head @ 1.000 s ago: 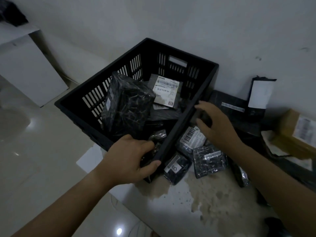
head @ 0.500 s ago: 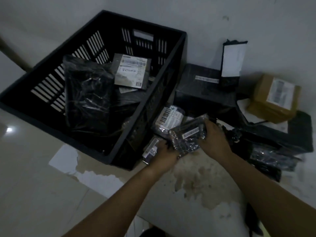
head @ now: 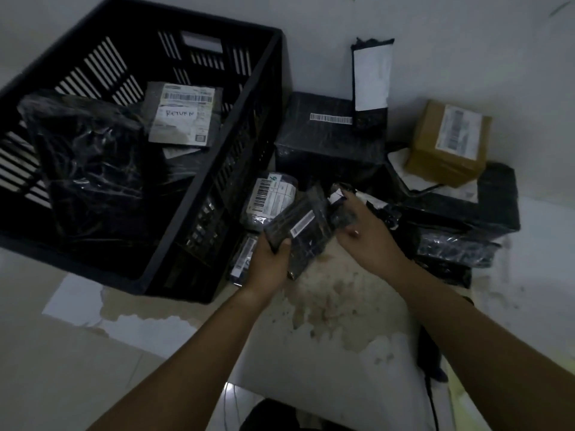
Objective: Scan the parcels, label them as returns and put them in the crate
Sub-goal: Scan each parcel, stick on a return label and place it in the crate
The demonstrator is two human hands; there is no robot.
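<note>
A black slatted crate [head: 249,88] stands at the left. It holds a big black wrapped parcel [head: 93,169] and a flat parcel whose white label reads RETURN [head: 183,113]. Just right of the crate, my left hand [head: 270,262] grips the near end of a small black wrapped parcel [head: 298,231] with a narrow white sticker. My right hand [head: 364,231] holds its far end between thumb and fingers. A grey pouch with a barcode label [head: 270,197] lies behind it, and another small parcel [head: 242,259] lies beside my left wrist.
Against the wall sit a black box with a barcode strip [head: 329,141], an upright black pouch with a white label [head: 371,79] and a brown carton [head: 448,141] on a pile of black parcels [head: 460,213]. The floor in front is stained.
My left hand let go of the crate's rim and joined my right hand on the small black parcel, which is now raised and turned. The view swung right.
</note>
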